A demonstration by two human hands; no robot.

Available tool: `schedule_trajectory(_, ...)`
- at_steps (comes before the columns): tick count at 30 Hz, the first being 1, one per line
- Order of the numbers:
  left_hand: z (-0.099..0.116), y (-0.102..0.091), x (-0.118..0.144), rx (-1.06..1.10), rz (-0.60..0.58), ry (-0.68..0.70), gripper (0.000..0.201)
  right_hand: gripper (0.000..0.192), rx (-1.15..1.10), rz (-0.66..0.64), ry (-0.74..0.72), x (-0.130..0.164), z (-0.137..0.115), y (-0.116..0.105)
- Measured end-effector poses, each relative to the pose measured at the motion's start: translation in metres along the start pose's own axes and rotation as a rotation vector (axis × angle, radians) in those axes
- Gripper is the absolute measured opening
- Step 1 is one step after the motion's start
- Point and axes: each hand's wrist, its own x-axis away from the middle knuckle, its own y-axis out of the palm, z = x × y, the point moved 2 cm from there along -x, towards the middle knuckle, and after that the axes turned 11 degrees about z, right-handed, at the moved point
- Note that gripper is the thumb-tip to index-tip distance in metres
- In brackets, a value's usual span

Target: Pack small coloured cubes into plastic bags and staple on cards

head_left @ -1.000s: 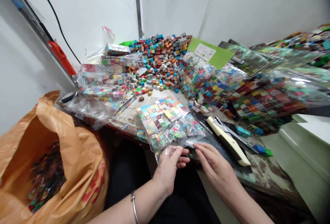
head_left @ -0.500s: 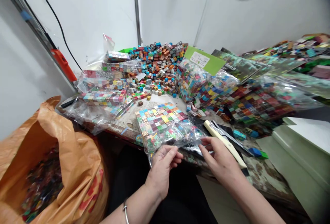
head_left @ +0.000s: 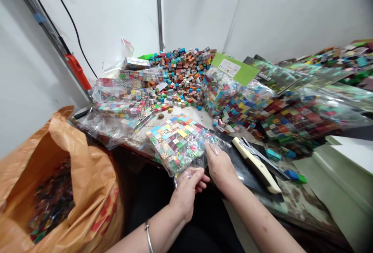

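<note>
A clear plastic bag of small printed cubes (head_left: 175, 138) lies tilted at the table's front edge, its cubes in a flat multicoloured block with loose small pieces in the plastic at the near side. My left hand (head_left: 188, 185) is closed on the bag's near corner, thumb on top and fingers curled. Against the bag's right side rests my right hand (head_left: 220, 167), its fingers stretched out and touching the plastic; its thumb is mostly hidden. To the right of that hand lies a pair of cream-handled scissors or a similar metal tool (head_left: 256, 163) on a black sheet.
Loose cubes (head_left: 186, 70) are heaped at the back. Filled bags with green header cards (head_left: 241, 72) stand at the right, more packed bags (head_left: 122, 107) at the left. An orange sack (head_left: 90, 167) sits lower left, a pale green bin (head_left: 340, 183) at right. An orange tool (head_left: 77, 71) hangs by the wall.
My right hand has moved left, from beside the bag onto its right side. The bag has shifted slightly left and turned a little; my left hand keeps its grip. The view has shifted slightly.
</note>
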Motion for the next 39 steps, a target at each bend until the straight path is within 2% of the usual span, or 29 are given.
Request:
schedule_trajectory(3,-0.007,0.001,-0.004,-0.004,0.026,0.008,0.032,0.054,0.003,-0.019,0.039,0.0,0.001,0.01)
schedule_trajectory(7,-0.01,0.002,-0.005,-0.001,0.029,-0.028,0.035,0.048,-0.034,-0.016,0.038,0.006,0.005,0.009)
schedule_trajectory(11,-0.011,0.004,-0.004,0.036,0.047,-0.069,0.037,0.043,-0.087,0.007,0.032,0.017,0.012,-0.006)
schedule_trajectory(14,-0.011,0.005,-0.004,0.066,0.05,-0.081,0.037,0.036,-0.214,0.092,0.032,0.023,0.019,-0.021)
schedule_trajectory(17,-0.007,0.005,-0.002,0.072,0.053,-0.086,0.034,0.029,-0.312,0.189,0.132,0.021,0.034,-0.03)
schedule_trajectory(20,0.002,0.005,0.0,0.048,0.061,-0.047,0.03,0.038,-0.278,0.251,0.263,0.009,0.052,-0.028)
schedule_trajectory(22,0.011,0.004,0.001,0.048,0.059,-0.015,0.028,0.048,-0.27,0.215,0.276,-0.003,0.058,-0.024)
schedule_trajectory(23,0.016,0.004,0.002,0.051,0.057,-0.001,0.027,0.047,-0.281,0.171,0.266,-0.01,0.059,-0.023)
schedule_trajectory(25,0.029,0.001,0.003,0.057,0.053,0.03,0.026,0.031,-0.312,0.06,0.232,-0.025,0.056,-0.026)
schedule_trajectory(27,0.048,-0.002,0.004,0.066,0.052,0.077,0.024,0.021,-0.335,-0.02,0.198,-0.041,0.049,-0.039)
schedule_trajectory(30,0.086,-0.008,0.004,0.088,0.058,0.178,0.022,0.028,-0.353,-0.059,0.149,-0.074,0.037,-0.071)
schedule_trajectory(34,0.147,-0.018,0.0,0.102,0.122,0.306,0.021,0.036,-0.319,-0.112,0.099,-0.127,0.02,-0.115)
schedule_trajectory(37,0.184,-0.025,-0.005,0.062,0.106,0.347,0.021,0.037,-0.246,-0.188,0.087,-0.16,0.008,-0.138)
schedule_trajectory(39,0.199,-0.029,-0.009,0.02,0.072,0.347,0.021,0.035,-0.228,-0.204,0.053,-0.174,0.001,-0.145)
